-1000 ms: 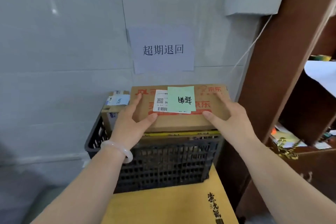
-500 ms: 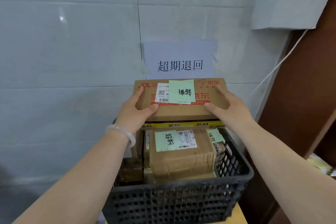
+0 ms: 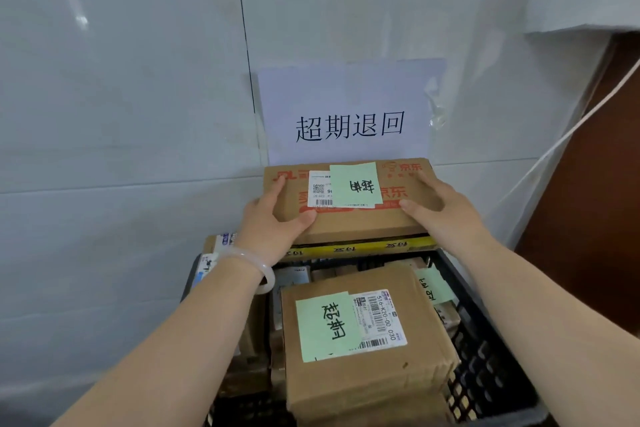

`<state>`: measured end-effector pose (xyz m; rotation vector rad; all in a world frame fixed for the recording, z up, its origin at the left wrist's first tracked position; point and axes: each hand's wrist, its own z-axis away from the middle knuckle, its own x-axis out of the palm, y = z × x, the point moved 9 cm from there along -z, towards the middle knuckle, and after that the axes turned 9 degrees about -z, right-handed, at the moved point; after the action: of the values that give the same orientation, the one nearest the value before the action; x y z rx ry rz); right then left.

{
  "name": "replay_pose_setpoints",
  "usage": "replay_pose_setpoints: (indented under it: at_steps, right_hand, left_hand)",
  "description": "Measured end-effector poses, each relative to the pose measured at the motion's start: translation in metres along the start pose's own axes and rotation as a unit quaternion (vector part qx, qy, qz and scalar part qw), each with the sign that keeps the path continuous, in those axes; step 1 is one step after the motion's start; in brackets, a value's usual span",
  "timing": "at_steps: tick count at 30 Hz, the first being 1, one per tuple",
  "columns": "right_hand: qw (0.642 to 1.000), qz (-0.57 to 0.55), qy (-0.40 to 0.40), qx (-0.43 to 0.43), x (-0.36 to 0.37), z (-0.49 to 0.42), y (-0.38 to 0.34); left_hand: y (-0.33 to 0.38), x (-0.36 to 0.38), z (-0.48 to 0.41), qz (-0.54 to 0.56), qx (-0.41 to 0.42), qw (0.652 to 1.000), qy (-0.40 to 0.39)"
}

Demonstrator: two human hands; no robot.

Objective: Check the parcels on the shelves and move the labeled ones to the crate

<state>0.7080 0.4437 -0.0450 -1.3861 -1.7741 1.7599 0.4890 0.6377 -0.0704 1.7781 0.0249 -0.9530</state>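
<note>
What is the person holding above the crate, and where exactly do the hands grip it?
A flat cardboard box with a green note. The left hand grips its left end, the right hand its right end, thumbs on top.

2 hands (image 3: 273,218) (image 3: 440,215) gripping parcel (image 3: 356,222), crate (image 3: 485,367) below

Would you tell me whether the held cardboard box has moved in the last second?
Yes: the cardboard box has gone forward, toward the wall sign, whose lower edge it now reaches.

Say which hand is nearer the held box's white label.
Left. The left hand grips the box beside the white label; the right hand grips its other end, past the green note.
</note>
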Motion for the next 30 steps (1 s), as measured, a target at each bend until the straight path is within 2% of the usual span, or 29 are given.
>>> replay_pose_setpoints:
  at_steps: [5,11,24,30]
  right_hand:
    - [1.000,0.000,-0.009,0.027,0.004,-0.003,0.022]
    - [0.995,0.015,-0.057,0.078,0.022,0.001,0.059]
    - [0.987,0.074,-0.111,0.089,0.026,0.000,0.088]
    - [0.984,0.129,-0.114,0.032,0.008,0.017,0.061]
  left_hand:
    - [-0.019,0.021,-0.005,-0.052,-0.021,0.997,-0.049]
    - [-0.040,0.048,0.000,-0.114,-0.059,0.985,-0.112]
    - [-0.031,0.056,0.006,-0.228,-0.070,0.965,-0.107]
    - [-0.018,0.053,0.015,-0.283,-0.030,0.955,-0.088]
